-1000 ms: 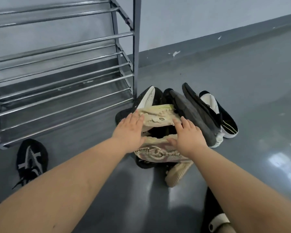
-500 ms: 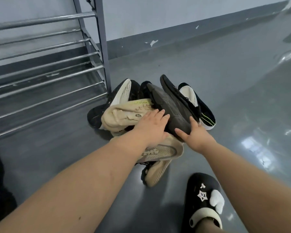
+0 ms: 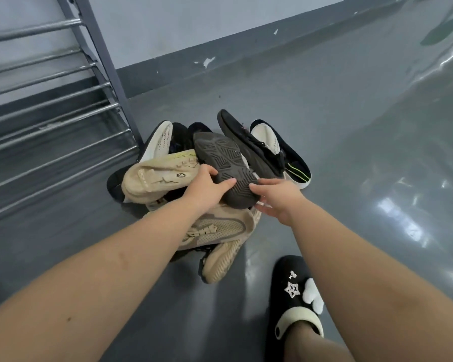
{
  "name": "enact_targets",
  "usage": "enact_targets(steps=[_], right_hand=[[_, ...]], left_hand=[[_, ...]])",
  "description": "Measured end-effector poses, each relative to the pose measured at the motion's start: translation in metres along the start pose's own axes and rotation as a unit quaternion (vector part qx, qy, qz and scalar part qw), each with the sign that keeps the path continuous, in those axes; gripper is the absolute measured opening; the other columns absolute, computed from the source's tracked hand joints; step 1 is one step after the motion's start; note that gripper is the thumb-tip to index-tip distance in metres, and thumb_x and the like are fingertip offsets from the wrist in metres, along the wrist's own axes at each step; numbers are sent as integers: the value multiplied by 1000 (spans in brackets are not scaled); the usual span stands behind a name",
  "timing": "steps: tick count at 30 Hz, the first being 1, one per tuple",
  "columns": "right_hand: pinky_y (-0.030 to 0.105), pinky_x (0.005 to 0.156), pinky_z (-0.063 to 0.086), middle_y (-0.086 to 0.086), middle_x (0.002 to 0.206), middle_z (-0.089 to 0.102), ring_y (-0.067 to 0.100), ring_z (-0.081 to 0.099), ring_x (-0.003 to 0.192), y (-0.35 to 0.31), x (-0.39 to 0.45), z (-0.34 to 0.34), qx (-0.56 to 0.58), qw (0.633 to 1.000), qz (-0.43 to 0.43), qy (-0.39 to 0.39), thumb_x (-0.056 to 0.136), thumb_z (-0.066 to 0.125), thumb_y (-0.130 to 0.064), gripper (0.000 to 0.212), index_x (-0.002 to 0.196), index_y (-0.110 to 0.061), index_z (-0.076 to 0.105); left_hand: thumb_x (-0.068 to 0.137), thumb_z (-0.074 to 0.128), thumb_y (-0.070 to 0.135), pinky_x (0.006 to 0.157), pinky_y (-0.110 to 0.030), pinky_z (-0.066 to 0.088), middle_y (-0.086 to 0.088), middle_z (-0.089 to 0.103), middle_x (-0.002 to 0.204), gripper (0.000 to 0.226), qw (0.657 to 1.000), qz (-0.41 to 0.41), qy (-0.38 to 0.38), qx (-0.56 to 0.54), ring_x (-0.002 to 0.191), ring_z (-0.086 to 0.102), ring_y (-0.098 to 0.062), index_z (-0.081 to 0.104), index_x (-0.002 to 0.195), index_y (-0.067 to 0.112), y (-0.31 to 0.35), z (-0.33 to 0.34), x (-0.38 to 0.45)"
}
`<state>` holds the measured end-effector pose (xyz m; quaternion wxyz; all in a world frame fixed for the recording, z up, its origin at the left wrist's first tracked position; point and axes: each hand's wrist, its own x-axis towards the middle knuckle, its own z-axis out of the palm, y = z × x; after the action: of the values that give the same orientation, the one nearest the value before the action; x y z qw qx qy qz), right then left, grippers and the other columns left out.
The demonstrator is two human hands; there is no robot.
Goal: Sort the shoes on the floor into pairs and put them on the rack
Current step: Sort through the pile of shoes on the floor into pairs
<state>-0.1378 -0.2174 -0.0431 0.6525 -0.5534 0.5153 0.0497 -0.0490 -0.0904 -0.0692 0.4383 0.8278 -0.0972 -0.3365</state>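
A heap of shoes lies on the grey floor beside the metal rack. On top lies a dark grey shoe, sole up. My left hand grips its near left edge, thumb across the sole. My right hand holds its near right end, fingers under the toe. Left of it a beige sneaker lies sole up, and another beige sneaker lies under my left wrist. A black shoe and a black-and-white slip-on lean at the back right.
The rack's corner post stands just left of the heap, against the wall. A foot in a black slipper with a star stands at the lower right. Open grey floor stretches to the right.
Both hands left the beige sneakers and took hold of the dark grey shoe. The view swung right, so the rack now sits further left.
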Motion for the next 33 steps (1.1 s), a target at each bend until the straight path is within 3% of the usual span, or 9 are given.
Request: enact_targets(steps=[3,7,14,17,22,25,27,30,33], right_hand=[[27,63,54,10,106,64,20,62,91,-3,-11,8,60,998,3,-33,81,72,-6,46,123,-5,54],[31,69,56,8,104,64,21,64,94,-10,-27,25,54,997,-8,-59,78,76,-14,38,107,-10,51],[37,59,58,4,105,64,21,64,88,-8,-70,74,15,991,-6,-131,78,71,-47,51,115,-15,57],[47,73,58,8,112,67,26,67,96,-3,-91,106,76,976,30,-200,75,70,-52,61,123,-17,58],[43,79,57,11,113,65,26,65,102,-2,-132,135,65,952,45,-295,80,63,-56,55,120,-19,60],[40,71,59,11,104,66,23,71,81,-4,-151,142,59,946,49,-315,78,64,-57,60,121,-16,59],[42,74,58,10,95,65,20,70,63,-6,-162,146,57,944,47,-321,80,61,-56,61,120,-10,59],[40,77,56,12,105,67,25,68,86,-12,-180,150,2,943,32,-331,80,55,-60,68,120,-5,61],[37,73,56,12,109,65,25,63,93,-21,-198,148,-82,939,7,-335,83,50,-61,66,119,-8,63]], left_hand=[[79,73,17,102,-40,45,-5,54,126,43,988,-35,-4,-147,114,53,-21,45,112,14,5,-16,-2],[76,72,-1,89,-38,52,-12,61,122,59,961,-70,-13,-268,107,61,-26,42,126,7,13,-48,-12],[72,73,-7,84,-29,48,-10,57,131,75,975,-35,-21,-217,106,59,-19,40,136,13,15,-87,-60],[71,77,1,93,-26,41,-1,49,138,78,992,26,2,-125,111,50,-9,40,137,18,13,-113,-92],[72,79,21,105,-27,38,4,47,141,85,995,84,11,-44,122,49,-11,32,143,27,6,-167,-141],[69,76,47,103,-26,34,8,39,145,93,996,70,55,0,130,39,-8,27,146,31,-3,-191,-164],[57,70,67,108,-34,34,3,39,148,105,999,-2,32,-11,131,42,-13,30,145,27,-8,-201,-178],[56,61,68,104,-38,38,-3,64,123,74,987,-78,-85,-107,103,61,-18,61,115,22,-8,-207,-200],[76,66,49,107,-41,39,-6,71,108,40,982,-55,-71,-164,101,62,-24,67,102,18,-12,-213,-210]])
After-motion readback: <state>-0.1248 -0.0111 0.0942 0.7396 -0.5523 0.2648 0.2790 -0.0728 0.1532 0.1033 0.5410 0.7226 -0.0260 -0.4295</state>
